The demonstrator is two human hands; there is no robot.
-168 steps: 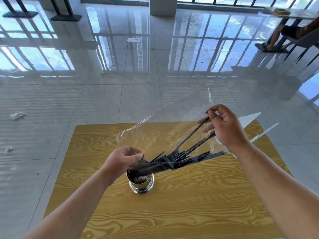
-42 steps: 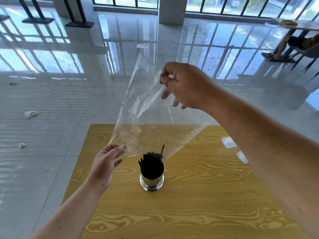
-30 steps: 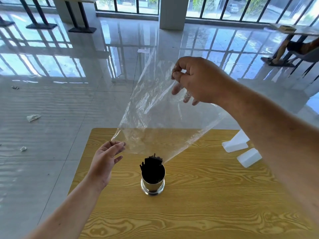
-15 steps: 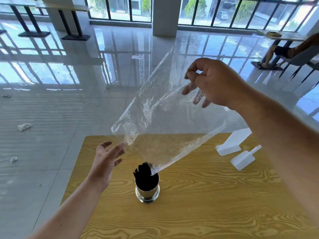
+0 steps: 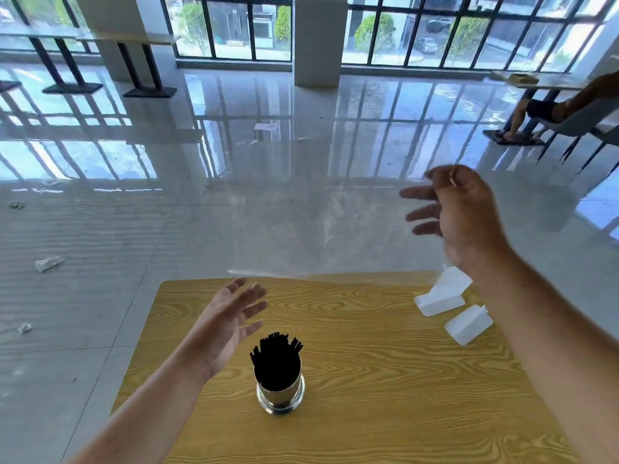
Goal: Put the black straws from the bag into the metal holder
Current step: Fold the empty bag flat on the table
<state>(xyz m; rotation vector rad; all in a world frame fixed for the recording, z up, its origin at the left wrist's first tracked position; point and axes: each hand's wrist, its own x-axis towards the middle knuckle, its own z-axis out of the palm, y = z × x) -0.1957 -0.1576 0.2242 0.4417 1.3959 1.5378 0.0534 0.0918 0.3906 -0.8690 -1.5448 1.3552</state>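
The black straws [image 5: 276,354] stand bunched upright in the metal holder [image 5: 280,395], which sits on the wooden table [image 5: 385,380] near its middle. The clear plastic bag [image 5: 318,229] hangs blurred and stretched wide in the air beyond the table's far edge, with no straws visible in it. My right hand [image 5: 459,212] is raised at the bag's upper right corner; thumb and forefinger pinch the film while the other fingers are spread. My left hand [image 5: 231,319] hovers palm-up and open, left of the holder and just under the bag's lower edge.
Two white plastic pieces [image 5: 438,296] [image 5: 469,324] lie at the table's right far corner. Glossy floor surrounds the table, with paper scraps [image 5: 48,262] at left. Other tables [image 5: 140,61] stand at the back left. A seated person [image 5: 552,108] is far right.
The bag has swung up off the holder and spread wide and flat. My right hand moved right and down, loosening its fingers. The left hand stayed open by the holder.
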